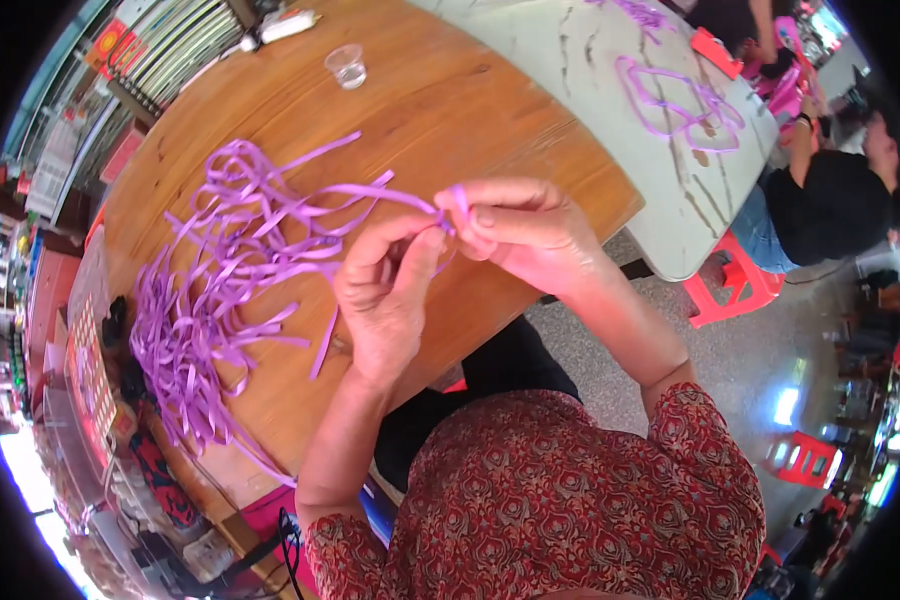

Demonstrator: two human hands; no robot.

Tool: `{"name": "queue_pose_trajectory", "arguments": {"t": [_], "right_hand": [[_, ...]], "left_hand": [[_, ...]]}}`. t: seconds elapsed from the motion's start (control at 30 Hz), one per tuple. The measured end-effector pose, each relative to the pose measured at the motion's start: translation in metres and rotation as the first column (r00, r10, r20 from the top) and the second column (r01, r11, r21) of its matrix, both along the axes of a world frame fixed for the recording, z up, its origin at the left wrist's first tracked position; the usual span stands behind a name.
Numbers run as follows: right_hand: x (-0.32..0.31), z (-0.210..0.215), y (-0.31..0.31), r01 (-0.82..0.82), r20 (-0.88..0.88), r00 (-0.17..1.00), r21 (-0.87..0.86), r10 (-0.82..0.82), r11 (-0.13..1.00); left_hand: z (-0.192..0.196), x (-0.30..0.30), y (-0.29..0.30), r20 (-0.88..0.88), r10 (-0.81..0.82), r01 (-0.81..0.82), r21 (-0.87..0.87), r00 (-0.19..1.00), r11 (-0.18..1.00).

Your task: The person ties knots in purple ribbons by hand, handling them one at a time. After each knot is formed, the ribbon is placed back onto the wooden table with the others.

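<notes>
Nearest, we look down on a red patterned shirt (570,490), its short sleeves leaving both forearms bare. Beyond it, over the near edge of the wooden worktop (460,110), we find the two hands nearly meeting. The left hand (385,300) has its grip pinched narrow, thumb against bent forefinger, on a purple strip (378,190); the right hand (530,235) has its grip likewise closed on the same strip, just beside the left, where we make out a small loop or knot, too fine to read in detail. From there the strip trails left toward a loose purple heap (185,365), which spreads across the left part of the worktop, loops and free ends tangled. Farther out, near the far edge, we note a clear cup (346,68), upright. Right of that, a pale marbled worktop (570,60) bears more purple strip, lying in open loops (715,108). At its far side we record a co-worker in a black top (830,210), near a red stool (740,285).
</notes>
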State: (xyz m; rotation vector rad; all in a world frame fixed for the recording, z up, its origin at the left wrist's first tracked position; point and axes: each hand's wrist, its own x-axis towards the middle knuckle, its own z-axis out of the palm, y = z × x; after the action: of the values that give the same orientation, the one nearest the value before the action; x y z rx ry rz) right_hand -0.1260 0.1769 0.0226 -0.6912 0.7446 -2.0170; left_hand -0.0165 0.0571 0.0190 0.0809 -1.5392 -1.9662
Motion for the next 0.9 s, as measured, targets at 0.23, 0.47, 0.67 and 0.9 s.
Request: {"name": "queue_pose_trajectory", "arguments": {"t": [0.23, 0.47, 0.67, 0.9], "right_hand": [[0.005, -0.003, -0.017, 0.375, -0.562, 0.789, 0.119, -0.249, 0.920], [0.006, -0.007, -0.015, 0.600, -0.964, 0.047, -0.182, -0.261, 0.779], [0.013, -0.004, -0.016, 0.638, -0.965, -0.037, -0.223, -0.260, 0.737], [0.009, -0.002, -0.010, 0.355, -0.575, 0.805, 0.265, -0.149, 0.896]], "left_hand": [[-0.015, -0.003, -0.009, 0.050, 0.081, -0.081, 0.011, 0.995, 0.997], [-0.017, -0.001, -0.009, 0.074, 0.075, -0.068, -0.088, 0.994, 0.994], [-0.021, -0.001, -0.008, 0.070, 0.113, -0.108, -0.069, 0.991, 0.992], [-0.011, 0.006, -0.005, 0.080, 0.012, -0.022, 0.124, 0.997, 0.992]]}}
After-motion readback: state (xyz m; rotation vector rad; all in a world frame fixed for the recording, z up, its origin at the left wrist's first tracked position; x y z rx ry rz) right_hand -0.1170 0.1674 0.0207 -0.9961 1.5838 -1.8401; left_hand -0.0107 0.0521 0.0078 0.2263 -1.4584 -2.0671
